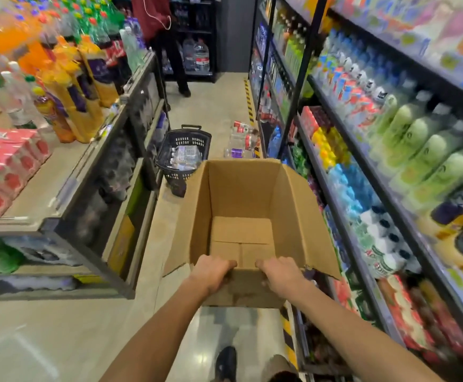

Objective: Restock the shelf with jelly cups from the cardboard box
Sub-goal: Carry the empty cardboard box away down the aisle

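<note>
Box: cardboard box [241,205] — empty, flaps up.
Grip: left hand [213,272] and right hand [281,274] curl over its near rim.
Risk: basket [183,155] ahead — likely trip.

Fingers [231,263] of both hands hidden inside cardboard box [241,194] rim. Shelf [390,161] goods at right blurred, labels unreadable. Bystander [167,37] cut off by top edge.

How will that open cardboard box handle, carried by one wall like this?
Probably light: the cardboard box looks empty, bare bottom showing. Likely to sag or twist, since the left hand and right hand grip only the near wall. The loose open flaps may swing and catch on shelves.
</note>
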